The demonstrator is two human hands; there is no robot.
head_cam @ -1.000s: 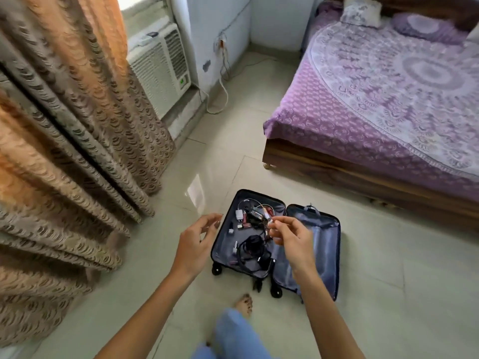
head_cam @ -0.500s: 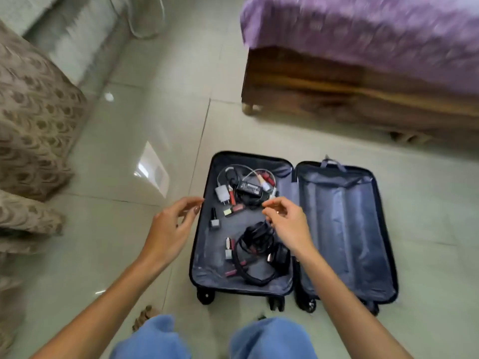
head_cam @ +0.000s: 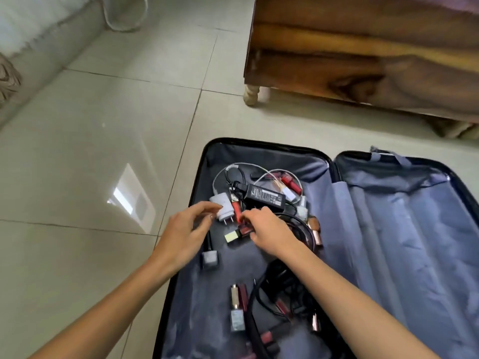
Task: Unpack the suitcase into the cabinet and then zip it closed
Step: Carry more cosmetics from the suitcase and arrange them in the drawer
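Note:
A black suitcase (head_cam: 414,242) with grey-blue lining lies open on the tiled floor; its right half holds nothing. The left half holds a black power adapter (head_cam: 264,196), a white charger plug (head_cam: 223,206), white and black cables (head_cam: 280,288) and several lipstick tubes (head_cam: 238,299). My left hand (head_cam: 186,229) hovers at the suitcase's left rim, fingers spread and loosely curved, tips next to the white plug. My right hand (head_cam: 269,229) reaches down beside a red lipstick (head_cam: 236,212); its fingertips are hidden, so I cannot see a grip. No cabinet is in view.
A wooden bed frame (head_cam: 363,60) with a turned leg (head_cam: 251,95) stands just beyond the suitcase. A patterned curtain (head_cam: 7,81) hangs at the far left edge. Pale glossy floor tiles (head_cam: 103,151) stretch to the left of the suitcase.
The view has dropped from the room to close over the suitcase. Both hands have come down from above it into the left half, among the chargers and lipsticks.

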